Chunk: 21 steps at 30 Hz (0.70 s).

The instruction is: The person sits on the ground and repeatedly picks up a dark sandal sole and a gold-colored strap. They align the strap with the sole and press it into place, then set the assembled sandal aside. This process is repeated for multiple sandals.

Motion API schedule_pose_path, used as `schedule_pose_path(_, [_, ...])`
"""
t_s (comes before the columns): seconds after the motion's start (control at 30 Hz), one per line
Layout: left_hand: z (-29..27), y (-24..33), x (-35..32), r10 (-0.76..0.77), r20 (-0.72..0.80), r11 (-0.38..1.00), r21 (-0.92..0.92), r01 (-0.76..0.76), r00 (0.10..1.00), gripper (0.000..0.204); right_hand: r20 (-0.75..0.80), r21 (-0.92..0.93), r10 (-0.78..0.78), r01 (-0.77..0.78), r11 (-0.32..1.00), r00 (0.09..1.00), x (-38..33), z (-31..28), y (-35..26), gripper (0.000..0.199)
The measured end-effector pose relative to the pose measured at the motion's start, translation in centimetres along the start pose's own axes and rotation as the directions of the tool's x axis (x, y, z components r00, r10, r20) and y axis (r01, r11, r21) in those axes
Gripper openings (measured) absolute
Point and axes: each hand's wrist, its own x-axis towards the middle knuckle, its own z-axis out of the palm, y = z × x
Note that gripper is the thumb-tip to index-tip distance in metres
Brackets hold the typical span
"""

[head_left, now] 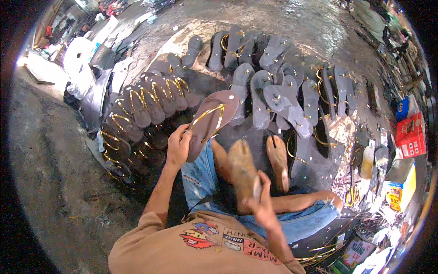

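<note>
My left hand (179, 147) grips the heel end of a brown flip-flop (199, 136) with a gold V-shaped strap, tilted up over my knee. In my right hand (262, 200) is a worn, tan shoe last (242, 164) with a slot at its toe, slightly blurred. A second, similar shoe last (277, 160) rests just right of it, toe pointing away. Beyond my hands lie several grey sandal soles (261, 98), some with gold straps partly fitted. To the left, strapped flip-flops (142, 114) are lined up in an overlapping curved row.
On the right are a red box (410, 134), a yellow-labelled container (395, 194), a bottle (367, 162) and yellow-handled scissors (351, 195). A tin (355, 254) stands at lower right beside gold strips (315, 259). White and grey sheets (81, 64) are heaped at far left.
</note>
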Motion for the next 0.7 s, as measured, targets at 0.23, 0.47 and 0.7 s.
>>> schedule_pose_path(0.23, [0.1, 7.3, -1.7, 0.133, 0.355, 0.971, 0.140, -0.193, 0.925, 0.073, -0.226, -0.580, -0.317, 0.134, 0.804, 0.921, 6.9, -5.3, -0.8, 0.064])
schedule_pose_path(0.47, [0.2, 10.0, -1.5, 0.045, 0.666, 0.996, 0.023, -0.081, 0.745, 0.050, -0.140, -0.112, -0.091, 0.075, 0.991, 0.986, 7.6, -7.6, -7.8, 0.053])
schedule_pose_path(0.7, [-2.7, 3.5, -5.2, -0.188, 0.722, 0.901, -0.143, 0.409, 0.666, 0.042, -0.056, -0.353, -0.168, 0.138, 0.925, 0.984, 9.5, -7.1, -4.4, 0.057])
